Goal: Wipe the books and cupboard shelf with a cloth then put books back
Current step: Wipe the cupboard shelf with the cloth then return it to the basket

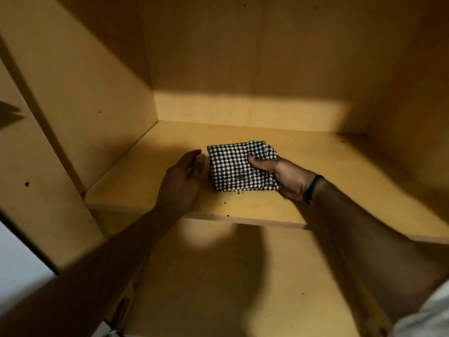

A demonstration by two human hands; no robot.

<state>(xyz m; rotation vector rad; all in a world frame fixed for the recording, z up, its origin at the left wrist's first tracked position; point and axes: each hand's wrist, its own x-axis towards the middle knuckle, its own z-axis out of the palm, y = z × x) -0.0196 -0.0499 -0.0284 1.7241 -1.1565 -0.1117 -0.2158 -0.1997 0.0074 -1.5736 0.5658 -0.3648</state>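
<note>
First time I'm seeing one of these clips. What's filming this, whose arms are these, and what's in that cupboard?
No machine here: a person wears a camera on the head, so the one picture looks forward and down at their own arms. The right hand grips a checked cloth lying on the cupboard shelf. The left hand is open, just beside the cloth. Dark crumbs dot the shelf near its front. No books are in view.

- Cupboard shelf: yellow-brown wooden board.
- Checked cloth: folded, lying flat on the board, mid-front.
- Dark crumbs: scattered just beside the cloth's near edge.
</note>
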